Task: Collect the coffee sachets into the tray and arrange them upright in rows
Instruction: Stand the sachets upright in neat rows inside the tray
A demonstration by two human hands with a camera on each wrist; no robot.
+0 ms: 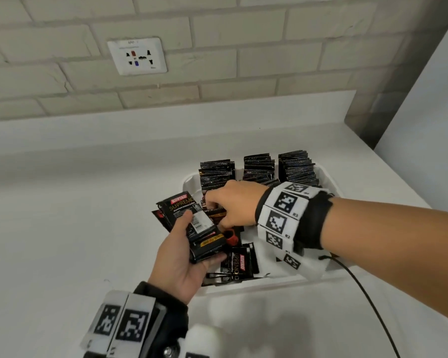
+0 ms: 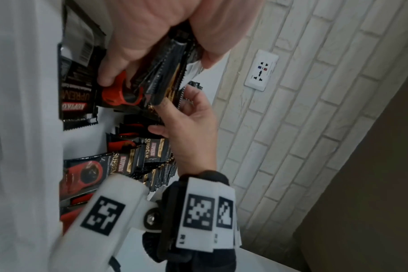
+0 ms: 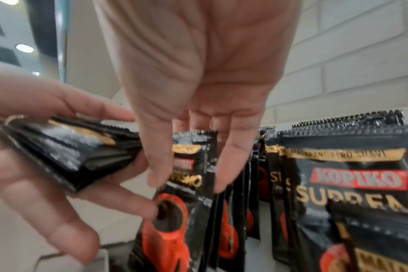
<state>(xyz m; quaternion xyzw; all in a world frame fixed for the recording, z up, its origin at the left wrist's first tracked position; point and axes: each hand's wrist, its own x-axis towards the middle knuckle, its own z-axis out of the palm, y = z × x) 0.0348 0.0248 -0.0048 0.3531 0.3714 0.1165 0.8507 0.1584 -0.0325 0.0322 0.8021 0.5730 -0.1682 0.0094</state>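
Left hand (image 1: 177,257): gripped a stack of sachets (image 1: 202,228) over the tray's (image 1: 329,177) near-left corner.
Right hand (image 1: 233,202): pinched one sachet (image 3: 186,184), upright, in the tray.
Rows (image 1: 259,167): three stood along the far side.

The left hand (image 1: 177,257) is palm up, thumb on top and fingers curled beneath, gripping a stack of sachets (image 1: 201,228). The right forearm reaches in from the right and crosses above the left hand. The right hand (image 1: 233,202) is palm down, its fingers (image 3: 231,165) pointing downward and loosely extended, the fingertips at the sachets; whether it pinches one is unclear.
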